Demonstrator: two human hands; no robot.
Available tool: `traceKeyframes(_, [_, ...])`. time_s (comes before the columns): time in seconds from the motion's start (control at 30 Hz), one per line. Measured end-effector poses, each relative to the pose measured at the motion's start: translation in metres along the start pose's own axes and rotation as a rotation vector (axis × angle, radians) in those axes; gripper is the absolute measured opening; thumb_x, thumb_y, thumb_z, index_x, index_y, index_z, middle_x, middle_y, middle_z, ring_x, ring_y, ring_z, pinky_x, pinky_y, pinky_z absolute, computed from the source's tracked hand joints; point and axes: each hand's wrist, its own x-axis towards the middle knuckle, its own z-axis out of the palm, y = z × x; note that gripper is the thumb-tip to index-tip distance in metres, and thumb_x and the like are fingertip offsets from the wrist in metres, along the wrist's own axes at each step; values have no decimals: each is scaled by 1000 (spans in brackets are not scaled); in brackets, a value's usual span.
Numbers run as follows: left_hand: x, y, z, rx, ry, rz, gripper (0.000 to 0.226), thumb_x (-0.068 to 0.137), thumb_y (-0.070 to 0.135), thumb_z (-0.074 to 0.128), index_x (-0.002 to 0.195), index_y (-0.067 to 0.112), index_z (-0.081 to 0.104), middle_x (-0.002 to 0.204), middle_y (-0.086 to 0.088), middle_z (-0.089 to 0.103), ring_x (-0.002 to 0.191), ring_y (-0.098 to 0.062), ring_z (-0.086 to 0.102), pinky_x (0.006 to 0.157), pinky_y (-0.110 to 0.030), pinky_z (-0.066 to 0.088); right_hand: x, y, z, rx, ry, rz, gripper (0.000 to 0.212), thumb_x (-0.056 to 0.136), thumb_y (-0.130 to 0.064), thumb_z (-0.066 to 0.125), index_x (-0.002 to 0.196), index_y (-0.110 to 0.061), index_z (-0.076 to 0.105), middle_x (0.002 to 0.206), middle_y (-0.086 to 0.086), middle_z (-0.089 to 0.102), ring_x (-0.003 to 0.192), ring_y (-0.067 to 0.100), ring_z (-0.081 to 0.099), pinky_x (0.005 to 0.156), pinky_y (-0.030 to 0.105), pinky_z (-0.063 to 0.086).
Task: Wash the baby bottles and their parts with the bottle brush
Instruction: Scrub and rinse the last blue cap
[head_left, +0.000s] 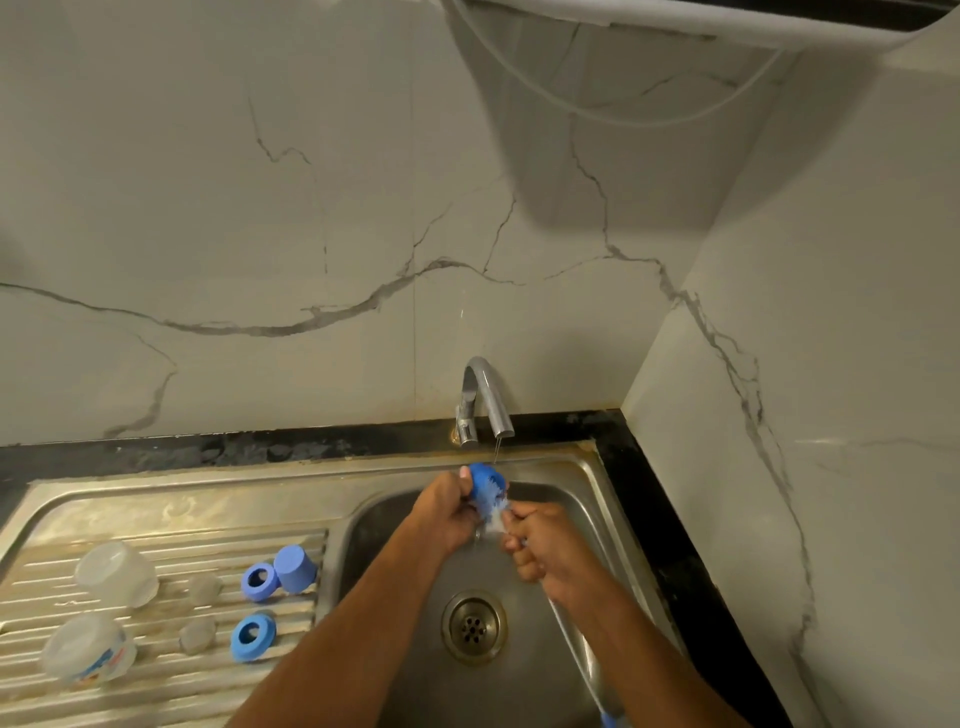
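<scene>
My left hand (445, 512) grips a blue bottle cap (483, 480) over the sink basin, just under the tap. My right hand (537, 545) grips the bottle brush (493, 512); its white and blue bristles sit in the cap's mouth, and its handle runs down past my right forearm. On the draining board lie two clear bottles (117, 574) (88, 652), two clear teats (205, 590) (197, 634), two blue collar rings (258, 582) (253, 636) and another blue cap (296, 569).
A chrome tap (485, 405) drips a thin stream of water onto the cap. The steel sink (535, 649) has a round drain (474, 626). A black counter edge (670, 545) and marble walls close in behind and on the right.
</scene>
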Motion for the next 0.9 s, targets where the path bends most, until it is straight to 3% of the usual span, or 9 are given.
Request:
traceKeyframes(0.13, [-3,1,-13,-95,-8,31,36,98,10,51,133,0,50,131,-27,56,116,-41,59,89,-54,51,-15,13,4,-163,1,-118,20,100,-15,51,102,-18,71,65,5,54,45,8,37,40,21,25])
traceKeyframes(0.23, [4,11,-22,-163,-13,75,41,98,7,52,138,2,45,132,-27,53,115,-42,59,86,-52,53,-19,14,-11,-325,159,-342,18,100,-15,55,96,-23,71,69,5,60,49,7,47,43,17,35])
traceKeyframes(0.33, [-3,2,-18,-176,-36,62,46,93,1,51,138,0,45,130,-27,55,114,-42,60,84,-51,55,-6,19,-5,-764,321,-635,14,98,-18,58,105,-23,69,80,-4,67,68,5,62,60,18,49])
traceKeyframes(0.43, [-4,-14,-14,-111,-55,37,43,90,-5,46,133,-3,49,125,-28,58,111,-41,61,83,-50,54,8,28,9,-1117,371,-536,32,97,-25,58,128,-30,57,102,-3,70,85,7,66,72,20,54])
traceKeyframes(0.53, [-3,-16,-9,-109,-70,27,35,95,-1,48,130,0,49,126,-28,58,111,-41,62,83,-53,55,11,27,-1,-1150,470,-448,25,97,-27,57,122,-31,59,103,-4,70,85,6,65,76,20,56])
traceKeyframes(0.67, [2,-7,-14,-126,-6,56,33,97,-1,46,130,2,46,121,-25,57,107,-39,62,92,-53,52,11,39,-5,-1147,352,-512,48,96,-21,59,140,-33,47,107,-4,71,82,3,65,65,14,52])
traceKeyframes(0.77, [2,-7,-14,-185,-56,28,33,98,-1,46,130,2,45,126,-27,55,116,-41,59,104,-54,48,13,35,-13,-1040,435,-440,10,98,-27,56,98,-33,64,76,-7,63,63,2,58,52,16,45])
traceKeyframes(0.83, [3,-10,-9,-208,-94,3,28,99,1,47,127,3,46,123,-26,55,118,-42,58,104,-53,48,15,39,-21,-930,459,-424,24,98,-23,56,76,-32,58,65,-7,56,57,5,54,51,19,42])
traceKeyframes(0.9, [9,-12,-6,-159,-114,2,28,99,3,51,126,2,49,125,-24,56,116,-41,59,96,-52,52,10,45,-30,-860,467,-405,25,98,-20,55,75,-31,61,63,-4,57,58,7,56,51,20,43])
